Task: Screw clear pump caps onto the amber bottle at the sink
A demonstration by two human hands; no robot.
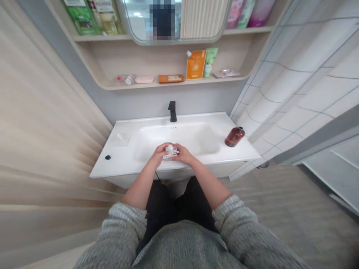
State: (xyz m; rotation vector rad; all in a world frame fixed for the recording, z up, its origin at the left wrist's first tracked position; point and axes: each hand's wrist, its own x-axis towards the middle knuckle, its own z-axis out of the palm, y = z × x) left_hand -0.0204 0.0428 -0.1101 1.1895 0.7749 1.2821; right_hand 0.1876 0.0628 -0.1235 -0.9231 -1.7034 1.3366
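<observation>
Over the front edge of the white sink (206, 142), my left hand (160, 153) and my right hand (183, 154) meet around a small clear container (171, 151). It looks boxy and see-through, with a whitish rounded part on top; its exact kind is too small to tell. My left fingers and thumb grip its left side. From the right, my right fingers close on it, and a small pale pointed bit shows beside them. A brown see-through bottle (235, 137) with an uncapped neck is on the counter to the right. At the left lies a small round black piece (107, 157).
A black faucet (173, 112) rises behind the basin. On the shelf (112, 85) are an orange pouch (195, 65), a green tube (210, 62), a pink case (144, 80) and an orange packet (171, 78). A beige curtain (50, 130) hangs left; a white curtain (303, 86) hangs right.
</observation>
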